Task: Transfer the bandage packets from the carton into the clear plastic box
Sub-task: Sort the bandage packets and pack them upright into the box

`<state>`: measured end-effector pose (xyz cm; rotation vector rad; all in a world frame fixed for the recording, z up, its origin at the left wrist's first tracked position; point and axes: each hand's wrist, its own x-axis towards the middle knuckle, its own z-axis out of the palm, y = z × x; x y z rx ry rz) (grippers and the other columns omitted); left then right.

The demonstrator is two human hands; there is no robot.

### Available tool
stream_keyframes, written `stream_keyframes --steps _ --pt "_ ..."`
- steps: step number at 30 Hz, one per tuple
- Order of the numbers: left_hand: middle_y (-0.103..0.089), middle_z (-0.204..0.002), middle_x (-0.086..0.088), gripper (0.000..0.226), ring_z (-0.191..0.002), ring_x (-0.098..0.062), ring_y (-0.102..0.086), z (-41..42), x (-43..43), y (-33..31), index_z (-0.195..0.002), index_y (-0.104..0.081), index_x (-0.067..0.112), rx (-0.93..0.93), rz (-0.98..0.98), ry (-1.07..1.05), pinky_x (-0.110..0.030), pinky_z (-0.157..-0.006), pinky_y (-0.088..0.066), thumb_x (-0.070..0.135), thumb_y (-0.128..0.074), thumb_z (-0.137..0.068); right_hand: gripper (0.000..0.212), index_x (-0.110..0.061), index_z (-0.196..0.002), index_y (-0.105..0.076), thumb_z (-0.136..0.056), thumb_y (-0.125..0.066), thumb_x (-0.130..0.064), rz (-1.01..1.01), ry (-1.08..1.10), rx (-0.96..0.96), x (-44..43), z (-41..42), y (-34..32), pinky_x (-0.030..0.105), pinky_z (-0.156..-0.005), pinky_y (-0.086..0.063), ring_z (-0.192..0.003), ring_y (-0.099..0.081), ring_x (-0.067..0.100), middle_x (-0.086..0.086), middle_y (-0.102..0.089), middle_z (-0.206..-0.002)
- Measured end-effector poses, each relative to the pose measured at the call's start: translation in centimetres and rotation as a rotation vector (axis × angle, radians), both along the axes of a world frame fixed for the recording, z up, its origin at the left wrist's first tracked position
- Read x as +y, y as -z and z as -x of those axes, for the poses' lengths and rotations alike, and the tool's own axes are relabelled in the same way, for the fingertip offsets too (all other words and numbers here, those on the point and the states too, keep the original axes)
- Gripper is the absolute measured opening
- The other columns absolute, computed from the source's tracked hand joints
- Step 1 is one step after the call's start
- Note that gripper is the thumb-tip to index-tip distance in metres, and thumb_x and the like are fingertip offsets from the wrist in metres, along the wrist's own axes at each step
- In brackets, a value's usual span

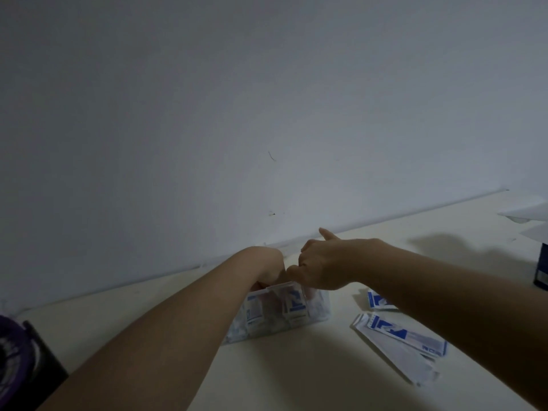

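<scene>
On the table (296,378), box (321,310) lies beneath hands (323,269).

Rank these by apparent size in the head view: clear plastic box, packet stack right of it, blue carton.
1. clear plastic box and packet stack: too alike to rank; the box is partly covered.
2. blue carton: smallest as seen, but cut off by the frame edge.

2 hands (271,275) (323,268), 1 clear box (321,307), 1 carton (541,271)
</scene>
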<state>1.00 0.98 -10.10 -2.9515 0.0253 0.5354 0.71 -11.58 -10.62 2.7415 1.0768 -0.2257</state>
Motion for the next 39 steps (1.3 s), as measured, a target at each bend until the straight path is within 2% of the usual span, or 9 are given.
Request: stream_keyframes --steps 16,18,20,24,27,29,33,36,39 --pt "-0.052 -0.097 -0.011 0.031 -0.074 -0.021 -0.050 0.2 0.5 -0.2 -0.120 -0.055 0.000 0.008 0.105 -0.061 -0.022 -0.055 -0.038 0.006 -0.042 -0.093 0.068 -0.012 -0.104 -0.068 -0.099 -0.007 -0.041 -0.171 -0.017 -0.013 0.0 -0.2 0.2 0.054 -0.114 0.012 -0.136 -0.029 0.018 0.007 -0.062 -0.117" --pt "-0.058 -0.102 -0.015 0.032 -0.082 -0.024 -0.055 0.0 0.8 -0.3 -0.120 -0.055 -0.001 0.037 0.179 -0.127 -0.025 -0.064 -0.046 0.012 -0.046 -0.092 0.063 -0.013 -0.101 -0.070 -0.100 -0.011 -0.037 -0.266 -0.037 -0.057 -0.5 0.0 -0.8 0.049 -0.116 0.003 -0.133 -0.033 0.016 0.006 -0.063 -0.118" --pt "-0.064 -0.111 -0.020 0.030 -0.089 -0.028 -0.066 0.2 1.0 -0.8 -0.117 -0.057 0.000 0.006 0.295 -0.179 -0.033 -0.072 -0.053 0.018 -0.051 -0.094 0.054 -0.015 -0.097 -0.071 -0.100 -0.021 -0.035 -0.471 -0.049 -0.148 -1.5 0.4 -2.0 0.043 -0.112 -0.023 -0.123 -0.044 0.017 0.004 -0.066 -0.112" --pt "-0.063 -0.110 -0.015 0.018 -0.093 -0.025 -0.066 1.7 1.4 -2.1 -0.106 -0.056 0.005 -0.300 0.419 -0.117 -0.034 -0.072 -0.053 0.019 -0.049 -0.096 0.036 -0.008 -0.083 -0.069 -0.094 -0.043 -0.031 -0.808 0.060 -0.295 -4.8 1.2 -2.6 0.032 -0.074 -0.050 -0.083 -0.059 0.019 0.007 -0.069 -0.084" --pt "-0.061 -0.098 0.000 0.004 -0.079 -0.013 -0.056 4.0 1.2 -1.9 -0.094 -0.053 0.020 -0.699 0.450 0.070 -0.030 -0.070 -0.046 0.021 -0.048 -0.094 0.020 -0.013 -0.087 -0.070 -0.088 -0.059 -0.029 -0.554 0.194 -0.111 -7.6 2.6 -1.3 0.020 -0.068 -0.047 -0.073 -0.060 0.011 -0.002 -0.068 -0.082" --pt "-0.057 -0.088 0.010 0.005 -0.070 -0.005 -0.050 6.1 0.1 -1.2 -0.090 -0.053 0.025 -0.831 0.559 0.188 -0.028 -0.068 -0.045 0.021 -0.051 -0.092 0.028 -0.013 -0.093 -0.070 -0.085 -0.062 -0.038 -0.279 0.278 0.032 -8.8 3.5 0.2 0.021 -0.069 -0.045 -0.076 -0.059 0.011 -0.002 -0.065 -0.084" --pt "-0.054 -0.087 0.015 0.007 -0.074 -0.003 -0.050 10.3 -2.2 1.5 -0.088 -0.052 0.031 -0.808 0.543 0.332 -0.025 -0.069 -0.042 0.024 -0.052 -0.091 0.049 -0.008 -0.097 -0.068 -0.077 -0.065 -0.053 -0.165 0.376 0.081 -9.7 4.3 3.4 0.030 -0.074 -0.049 -0.085 -0.063 0.020 0.006 -0.067 -0.093" --pt "-0.052 -0.088 0.017 0.006 -0.077 -0.001 -0.049 11.6 -2.3 3.6 -0.090 -0.054 0.034 -0.757 0.514 0.325 -0.025 -0.070 -0.042 0.028 -0.051 -0.091 0.043 -0.012 -0.069 -0.058 -0.069 -0.073 -0.052 -0.179 0.420 0.110 -9.5 4.7 4.0 0.022 -0.051 -0.042 -0.057 -0.056 0.013 0.000 -0.057 -0.063" --pt "-0.056 -0.087 0.017 0.008 -0.077 -0.002 -0.053 12.7 -1.4 4.7 -0.086 -0.053 0.036 -0.702 0.550 0.281 -0.027 -0.073 -0.047 0.029 -0.052 -0.090 0.031 -0.015 -0.074 -0.060 -0.071 -0.077 -0.041 -0.222 0.503 0.234 -9.0 5.6 3.7 0.015 -0.046 -0.044 -0.044 -0.052 0.005 -0.004 -0.056 -0.058"
